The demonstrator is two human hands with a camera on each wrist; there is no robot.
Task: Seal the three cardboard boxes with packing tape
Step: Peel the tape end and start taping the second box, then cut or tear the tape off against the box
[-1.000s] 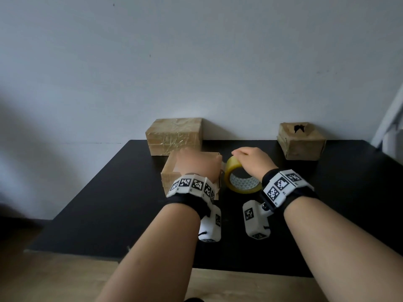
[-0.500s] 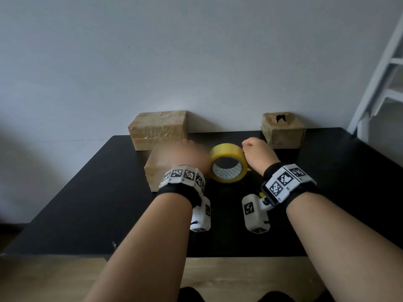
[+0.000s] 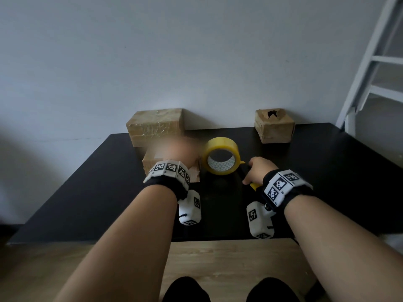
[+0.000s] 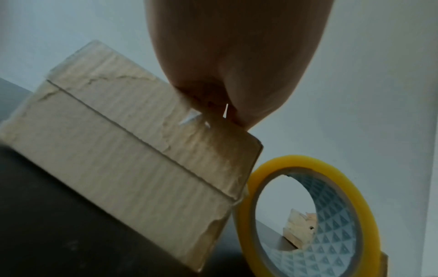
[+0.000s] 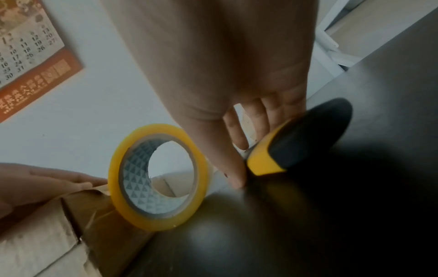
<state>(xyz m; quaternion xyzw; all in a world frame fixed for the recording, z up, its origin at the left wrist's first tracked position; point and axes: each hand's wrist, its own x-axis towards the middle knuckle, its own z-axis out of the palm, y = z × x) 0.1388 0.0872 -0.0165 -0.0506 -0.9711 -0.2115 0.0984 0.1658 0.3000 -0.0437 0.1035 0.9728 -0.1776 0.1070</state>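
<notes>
Left hand (image 3: 178, 154) flat on box (image 4: 123, 159); right hand (image 3: 258, 171) fingers curling round cutter (image 5: 296, 138); tape (image 3: 221, 155) upright between.

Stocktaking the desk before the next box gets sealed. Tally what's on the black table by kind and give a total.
Cardboard boxes: 3, namely the near box under the left hand, the taped box and the far-right box
Tape rolls: 1, the yellow tape roll
Cutting tools with a yellow and black handle: 1, the tool at the right hand
Total: 5
</notes>
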